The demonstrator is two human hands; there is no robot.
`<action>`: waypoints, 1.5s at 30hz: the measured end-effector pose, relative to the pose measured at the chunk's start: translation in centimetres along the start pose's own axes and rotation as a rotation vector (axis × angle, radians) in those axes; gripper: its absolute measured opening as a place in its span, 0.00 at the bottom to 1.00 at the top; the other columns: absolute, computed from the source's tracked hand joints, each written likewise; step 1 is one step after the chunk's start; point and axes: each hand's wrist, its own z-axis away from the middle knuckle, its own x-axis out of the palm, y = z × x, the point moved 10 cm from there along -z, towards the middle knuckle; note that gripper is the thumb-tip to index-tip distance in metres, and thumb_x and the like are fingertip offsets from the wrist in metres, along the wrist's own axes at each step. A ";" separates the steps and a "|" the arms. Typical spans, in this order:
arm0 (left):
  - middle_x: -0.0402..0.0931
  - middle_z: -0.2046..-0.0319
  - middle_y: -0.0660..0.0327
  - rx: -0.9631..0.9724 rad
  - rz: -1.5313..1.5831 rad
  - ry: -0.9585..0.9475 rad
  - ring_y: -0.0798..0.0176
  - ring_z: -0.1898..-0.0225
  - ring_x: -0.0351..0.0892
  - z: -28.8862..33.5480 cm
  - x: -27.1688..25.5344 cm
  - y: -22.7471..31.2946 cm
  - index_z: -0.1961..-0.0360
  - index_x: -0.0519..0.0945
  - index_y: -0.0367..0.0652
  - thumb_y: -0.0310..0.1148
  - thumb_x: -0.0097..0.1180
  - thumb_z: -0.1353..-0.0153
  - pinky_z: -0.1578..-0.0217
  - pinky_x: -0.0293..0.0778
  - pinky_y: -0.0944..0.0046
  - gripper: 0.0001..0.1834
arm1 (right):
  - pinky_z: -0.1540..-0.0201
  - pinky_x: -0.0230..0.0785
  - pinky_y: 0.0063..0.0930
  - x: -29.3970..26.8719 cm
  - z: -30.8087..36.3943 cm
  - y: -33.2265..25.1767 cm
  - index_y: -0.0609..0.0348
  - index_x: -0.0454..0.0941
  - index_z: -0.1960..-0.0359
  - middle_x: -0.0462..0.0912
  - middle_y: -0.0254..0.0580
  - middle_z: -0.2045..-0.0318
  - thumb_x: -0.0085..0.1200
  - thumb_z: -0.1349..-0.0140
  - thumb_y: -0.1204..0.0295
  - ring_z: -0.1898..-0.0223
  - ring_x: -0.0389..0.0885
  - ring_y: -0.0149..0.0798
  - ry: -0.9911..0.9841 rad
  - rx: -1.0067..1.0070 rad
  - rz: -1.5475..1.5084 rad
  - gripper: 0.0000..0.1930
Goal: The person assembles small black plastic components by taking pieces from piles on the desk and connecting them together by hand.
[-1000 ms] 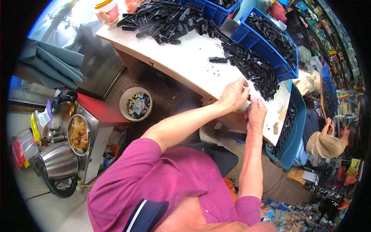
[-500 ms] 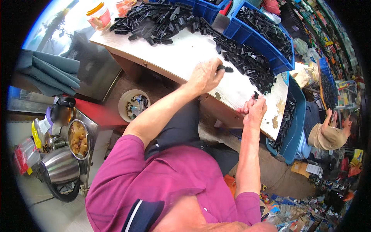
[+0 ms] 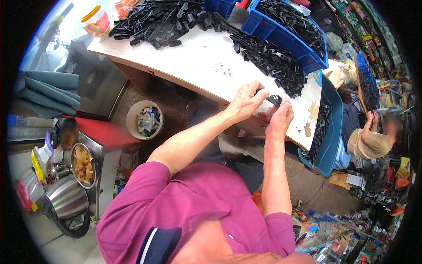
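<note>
A small, long black plastic part sits between my two hands, just over the front edge of the white table. The fingers of my left hand are closed on its left end. At its other end, my right hand is closed as well, with the fingertips meeting the part. Whether my right hand has a second small piece in it is hidden by the fingers. Beyond my hands lies a pile of similar black parts, and a larger heap spreads over the far left of the table.
Blue crates full of black parts stand along the far side. A teal tub is against the table's right end. Lower left are a waste bucket, a metal bowl and a kettle. Another person works at far right.
My hands have come together: the left moved right and nearer with the black part, the right moved slightly left. Both now meet at the part. The view has shifted a little.
</note>
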 end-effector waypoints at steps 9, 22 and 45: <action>0.80 0.71 0.44 0.068 0.021 0.143 0.49 0.67 0.82 1.2 2.7 1.1 0.63 0.78 0.31 0.37 0.54 0.35 0.63 0.76 0.55 0.15 | 0.70 0.61 0.23 -1.5 -0.5 -0.7 0.60 0.70 0.73 0.67 0.28 0.76 0.42 0.30 0.64 0.72 0.62 0.25 -0.001 -0.295 0.091 0.15; 0.77 0.56 0.55 0.526 -1.249 0.369 0.47 0.54 0.75 -9.5 -6.3 6.8 0.59 0.81 0.40 0.24 0.55 0.47 0.56 0.75 0.50 0.13 | 0.74 0.79 0.47 -2.8 0.2 0.0 0.60 0.66 0.67 0.54 0.29 0.88 0.37 0.30 0.58 0.87 0.58 0.30 0.168 0.149 -0.189 0.17; 0.82 0.69 0.52 0.618 -0.720 0.349 0.46 0.69 0.84 -4.9 -10.9 7.6 0.53 0.77 0.41 0.28 0.62 0.42 0.66 0.78 0.56 0.15 | 0.83 0.74 0.37 -10.9 -8.3 0.0 0.64 0.79 0.64 0.64 0.33 0.87 0.65 0.41 0.63 0.92 0.61 0.31 0.321 0.312 0.230 0.16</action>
